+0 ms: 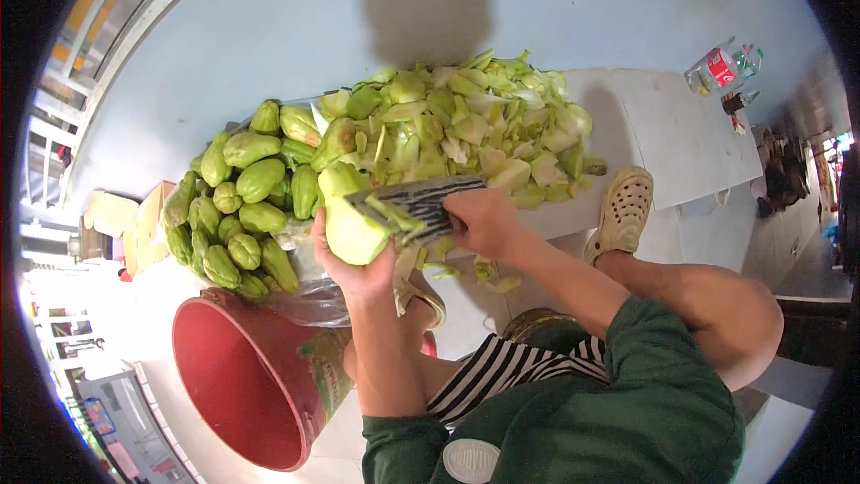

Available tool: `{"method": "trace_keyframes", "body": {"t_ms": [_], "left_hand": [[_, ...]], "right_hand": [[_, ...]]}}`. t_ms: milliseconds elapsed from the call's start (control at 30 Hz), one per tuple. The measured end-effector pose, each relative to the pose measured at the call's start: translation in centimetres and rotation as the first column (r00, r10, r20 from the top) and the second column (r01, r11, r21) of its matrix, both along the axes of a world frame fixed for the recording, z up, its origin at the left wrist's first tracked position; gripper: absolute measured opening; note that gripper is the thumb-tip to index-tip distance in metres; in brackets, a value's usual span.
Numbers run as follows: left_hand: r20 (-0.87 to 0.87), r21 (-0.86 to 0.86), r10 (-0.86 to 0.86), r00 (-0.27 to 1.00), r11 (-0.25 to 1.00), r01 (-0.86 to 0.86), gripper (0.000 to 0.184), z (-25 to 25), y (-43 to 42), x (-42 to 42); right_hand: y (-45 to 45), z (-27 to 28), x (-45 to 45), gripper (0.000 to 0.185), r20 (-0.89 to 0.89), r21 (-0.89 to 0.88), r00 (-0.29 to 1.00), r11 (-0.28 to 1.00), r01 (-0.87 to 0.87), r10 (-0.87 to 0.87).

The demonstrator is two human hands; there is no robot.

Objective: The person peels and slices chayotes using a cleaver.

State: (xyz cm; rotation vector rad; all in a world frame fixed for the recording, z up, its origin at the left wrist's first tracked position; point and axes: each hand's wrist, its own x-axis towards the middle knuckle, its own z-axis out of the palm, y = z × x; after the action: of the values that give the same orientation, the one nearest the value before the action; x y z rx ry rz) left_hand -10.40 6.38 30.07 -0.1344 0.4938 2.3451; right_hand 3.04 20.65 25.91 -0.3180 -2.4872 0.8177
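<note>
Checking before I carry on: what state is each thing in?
Held gourd, partly peeled
Left hand, gripping the held gourd
Knife, against the gourd, green bits on blade
Right hand, gripping the knife
Heaped gourds, whole, unpeeled
Peelings, cut, piled loose
Red bucket, open
Red-labelled bottle, fill unclear

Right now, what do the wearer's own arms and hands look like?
Left hand and right hand: bare, no gloves, watch or cables visible. Forearms uncovered. Left sleeve and right sleeve: plain dark green, ending around the elbows.
</note>
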Motion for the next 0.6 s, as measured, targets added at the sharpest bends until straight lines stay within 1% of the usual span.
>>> {"method": "trace_keyframes", "body": {"t_ms": [67,100,133,167,200,267,300,367,400,433,467,500,533,567,600], "left_hand": [[-0.014,-0.017,-0.065,0.998,0.998,0.065,0.052,0.7,0.4,0.5],[-0.082,0.061,-0.168,0.982,0.983,0.174,0.057,0.0,0.4,0.2],[-0.215,0.085,-0.277,0.937,0.950,0.300,0.057,-0.4,0.5,-0.6],[-0.164,0.062,-0.242,0.956,0.965,0.255,0.056,-0.8,0.3,-0.2],[-0.114,0.040,-0.203,0.973,0.977,0.208,0.054,0.2,0.6,0.6],[0.047,0.064,-0.075,0.996,0.995,0.072,0.048,0.5,0.2,0.4],[-0.025,0.048,-0.134,0.991,0.990,0.135,0.041,0.2,-0.2,-0.2],[-0.029,0.048,-0.136,0.990,0.989,0.137,0.041,-0.6,-0.3,-0.4],[-0.023,0.034,-0.140,0.990,0.989,0.141,0.040,-0.6,-0.4,-0.1],[-0.075,0.174,-0.218,0.973,0.958,0.228,0.040,-0.8,-0.5,0.0],[-0.070,0.056,-0.121,0.990,0.991,0.125,0.042,-1.8,-0.5,0.2],[-0.044,0.057,-0.110,0.993,0.992,0.112,0.043,-1.1,-0.1,1.0],[-0.019,0.060,-0.098,0.995,0.993,0.099,0.044,-0.3,0.2,1.6],[-0.045,0.057,-0.175,0.984,0.983,0.177,0.045,-1.2,-0.4,0.7],[-0.072,0.055,-0.249,0.966,0.966,0.253,0.046,-2.0,-0.9,0.0]], "right_hand": [[-0.5,2.1,0.7,0.029,-0.034,0.007,0.983,0.983,-0.181,0.181],[-0.8,2.7,0.6,0.029,-0.035,0.004,0.984,0.984,-0.177,0.177],[-1.1,3.3,0.4,0.030,-0.082,0.081,0.982,0.983,-0.165,0.172],[-1.4,3.5,0.3,0.031,-0.129,0.157,0.977,0.976,-0.148,0.169],[-1.1,2.6,0.0,0.031,-0.131,0.159,0.978,0.977,-0.143,0.165],[-0.1,0.0,-0.6,0.025,-0.109,-0.009,0.994,1.000,-0.014,0.013],[0.1,0.1,-0.4,0.025,-0.111,-0.002,0.994,1.000,-0.014,0.014],[0.5,0.5,0.3,0.026,0.053,0.022,0.998,0.999,0.026,-0.027],[0.1,1.3,0.5,0.026,0.060,0.017,0.998,1.000,0.022,-0.023],[-0.4,2.9,0.6,0.025,0.033,0.023,0.999,1.000,-0.019,0.018],[-0.5,3.7,0.5,0.023,0.001,0.038,0.998,0.998,-0.059,0.059],[-0.6,3.7,0.3,0.023,0.000,0.033,0.998,0.998,-0.055,0.055],[-0.6,3.6,0.0,0.022,-0.051,-0.025,0.997,0.998,-0.055,0.053],[-0.2,3.5,-0.3,0.021,-0.101,-0.076,0.994,0.995,-0.060,0.052],[0.4,2.7,-0.6,0.021,-0.103,-0.070,0.993,0.996,-0.058,0.051]]}}
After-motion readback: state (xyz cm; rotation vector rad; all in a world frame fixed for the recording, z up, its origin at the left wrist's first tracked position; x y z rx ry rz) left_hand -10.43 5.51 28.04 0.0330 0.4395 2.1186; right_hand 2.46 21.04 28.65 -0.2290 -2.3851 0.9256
